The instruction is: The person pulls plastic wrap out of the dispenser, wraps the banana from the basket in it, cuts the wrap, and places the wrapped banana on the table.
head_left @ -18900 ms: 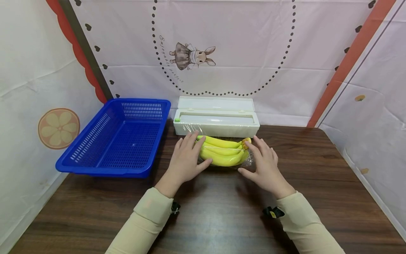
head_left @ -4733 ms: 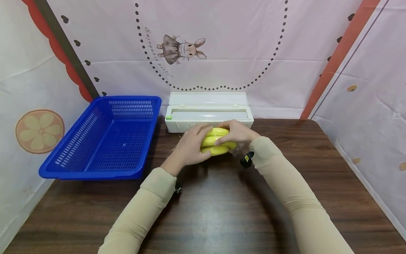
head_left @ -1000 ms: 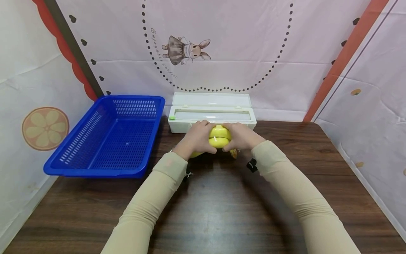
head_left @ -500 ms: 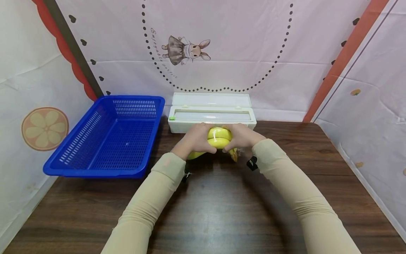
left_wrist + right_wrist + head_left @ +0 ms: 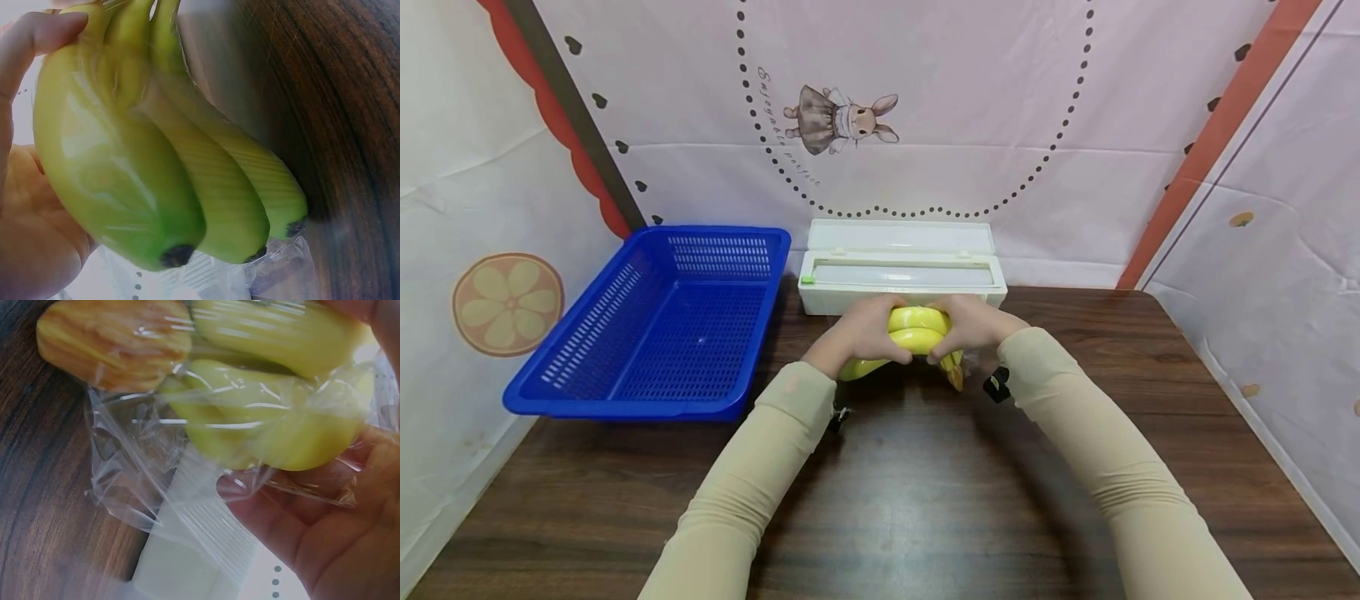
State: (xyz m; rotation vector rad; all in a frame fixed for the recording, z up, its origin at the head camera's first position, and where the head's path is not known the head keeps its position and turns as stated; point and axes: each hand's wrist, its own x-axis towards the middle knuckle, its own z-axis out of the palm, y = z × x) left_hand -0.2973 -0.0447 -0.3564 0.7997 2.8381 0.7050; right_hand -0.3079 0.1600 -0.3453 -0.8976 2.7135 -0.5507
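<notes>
A bunch of yellow bananas (image 5: 917, 338) is wrapped in clear cling film (image 5: 134, 487), with loose film bunched near the brown stem end. My left hand (image 5: 871, 328) grips the bunch from the left, thumb on the near side. From the right, my right hand (image 5: 974, 323) grips it near the stem end. The left wrist view shows green-tipped bananas (image 5: 125, 169) with dark ends under the stretched film. The stem end (image 5: 115, 344) fills the upper left of the right wrist view. Most of my fingers are hidden behind the bunch.
Behind my hands stands a white cling film dispenser (image 5: 823, 302), lid raised, with a green slider (image 5: 807, 280) at its left end. A blue slotted basket (image 5: 741, 387) sits on the left of the dark wooden table (image 5: 887, 500). Printed cloth walls (image 5: 985, 100) surround the table.
Bananas that lay flat between my spread hands early on are now gripped and turned in both hands. Over the last second, hands and bunch have shifted slightly toward me, and more stem end shows.
</notes>
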